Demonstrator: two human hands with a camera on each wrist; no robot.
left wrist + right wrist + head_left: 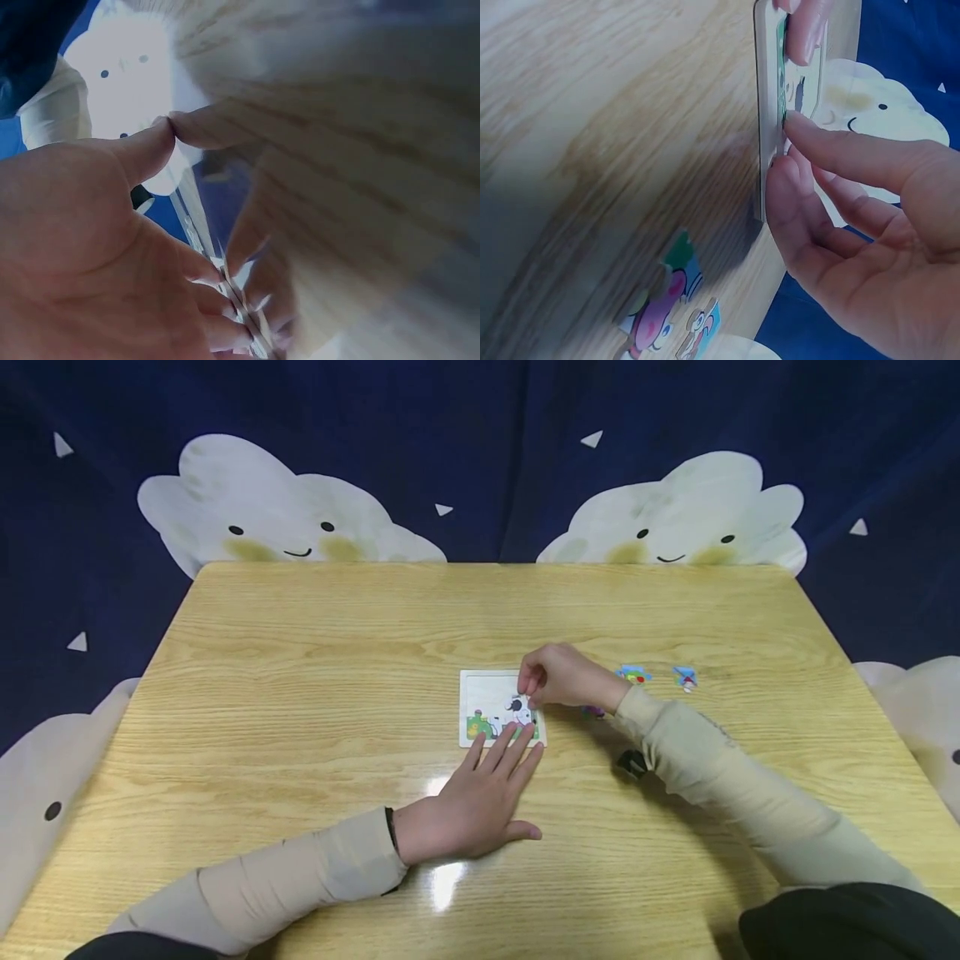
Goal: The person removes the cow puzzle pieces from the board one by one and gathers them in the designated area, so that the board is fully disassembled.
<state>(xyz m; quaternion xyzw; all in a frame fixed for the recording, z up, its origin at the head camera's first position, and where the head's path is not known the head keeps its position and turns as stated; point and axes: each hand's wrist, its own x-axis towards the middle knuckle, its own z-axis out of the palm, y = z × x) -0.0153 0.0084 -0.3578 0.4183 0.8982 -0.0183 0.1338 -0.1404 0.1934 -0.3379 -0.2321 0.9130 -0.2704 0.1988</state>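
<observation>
A white-framed jigsaw puzzle board (463,693) lies on the table, its lower part filled with pieces showing green ground and a cow. My left hand (480,802) rests with spread, straight fingers on the board's near edge and lower pieces. At the right side of the board, my right hand (566,675) has its fingers curled and pinches a puzzle piece (517,703) with a black and white cow picture. In the right wrist view, the thumb tip (799,124) is right at the board's inner edge; the fingers hide part of the piece.
Loose puzzle pieces lie right of the board: a blue and green one (634,674), a blue one (685,677), and a purple one (592,712) partly behind the right wrist. A dark blue curtain (480,443) with clouds hangs behind the wooden table (337,635).
</observation>
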